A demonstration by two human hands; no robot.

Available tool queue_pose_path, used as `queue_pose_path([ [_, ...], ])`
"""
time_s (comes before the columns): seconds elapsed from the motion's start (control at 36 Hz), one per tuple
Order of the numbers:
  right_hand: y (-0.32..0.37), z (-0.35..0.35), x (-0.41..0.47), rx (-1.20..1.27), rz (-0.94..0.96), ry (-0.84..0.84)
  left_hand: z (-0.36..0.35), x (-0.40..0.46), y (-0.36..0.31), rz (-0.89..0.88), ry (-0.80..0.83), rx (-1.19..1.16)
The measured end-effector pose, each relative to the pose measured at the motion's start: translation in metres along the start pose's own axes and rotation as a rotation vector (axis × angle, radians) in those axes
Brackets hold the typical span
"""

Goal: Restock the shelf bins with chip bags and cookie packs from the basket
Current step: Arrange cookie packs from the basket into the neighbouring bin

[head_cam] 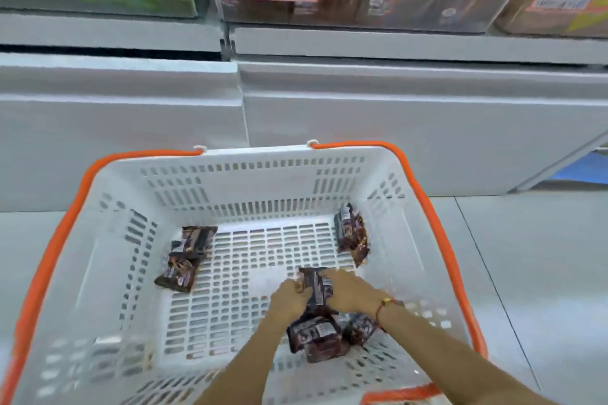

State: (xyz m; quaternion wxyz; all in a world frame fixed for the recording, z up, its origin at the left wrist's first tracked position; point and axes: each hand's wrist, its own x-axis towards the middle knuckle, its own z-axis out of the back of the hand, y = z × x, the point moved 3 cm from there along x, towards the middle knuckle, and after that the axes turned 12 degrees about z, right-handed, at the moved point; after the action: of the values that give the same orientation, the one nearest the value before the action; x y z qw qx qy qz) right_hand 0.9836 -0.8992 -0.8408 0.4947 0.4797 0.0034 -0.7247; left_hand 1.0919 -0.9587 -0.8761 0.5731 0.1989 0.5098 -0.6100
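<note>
Now I am holding one dark cookie pack (pixel 316 286) low inside the white basket (pixel 253 154), left hand (pixel 291 297) and right hand (pixel 350 289) both curling their grip around it.

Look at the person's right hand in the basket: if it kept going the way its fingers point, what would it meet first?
The right hand points up-left over the brown cookie pack both hands hold. Beyond lies bare basket floor, then probably the far wall; depth is unclear.
</note>
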Motion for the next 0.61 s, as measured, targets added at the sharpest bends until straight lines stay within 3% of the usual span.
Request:
queue_pose_path([
  [0.17, -0.007, -0.007, 0.019, 0.214, -0.073, -0.03, 0.001, 0.014, -0.002, 0.11, 0.052, -0.186],
  [0.28, 0.0, 0.012, 0.016, 0.135, 0.01, -0.001, 0.017, 0.015, -0.012, 0.161, 0.093, -0.34],
  [0.42, 0.003, 0.046, 0.0, 0.115, 0.19, -0.217, 0.052, -0.007, -0.036, 0.157, 0.17, -0.473],
  [0.61, 0.034, 0.112, -0.061, 0.096, 0.252, -0.513, 0.109, -0.068, -0.088, -0.006, 0.148, -0.338],
])
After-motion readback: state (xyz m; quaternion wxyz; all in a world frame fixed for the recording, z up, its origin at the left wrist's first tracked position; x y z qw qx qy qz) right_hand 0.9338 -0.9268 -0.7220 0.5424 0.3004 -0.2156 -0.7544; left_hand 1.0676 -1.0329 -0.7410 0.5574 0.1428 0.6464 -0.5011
